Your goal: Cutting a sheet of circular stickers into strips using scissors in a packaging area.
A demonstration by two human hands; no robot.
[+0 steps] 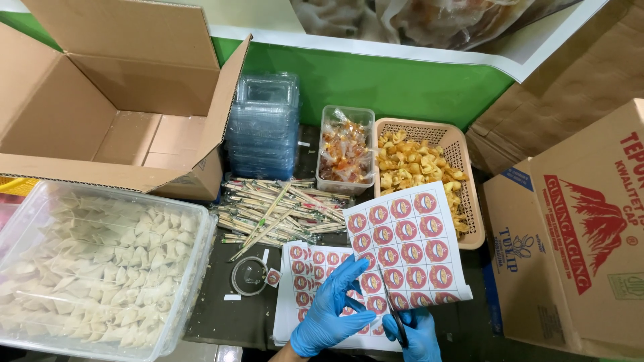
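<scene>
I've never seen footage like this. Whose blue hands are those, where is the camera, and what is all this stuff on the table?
There is no machine here: a person wearing blue gloves films from a camera on their head, looking down at their own hands. The left hand holds a sheet of round red stickers, and the right hand holds dark scissors against it. More sticker sheets lie underneath. Around them sit a clear tub of pale dumplings, an open cardboard box, stacked clear plastic containers, wrapped chopsticks, a tub of sauce packets and a basket of fried dumplings.
</scene>
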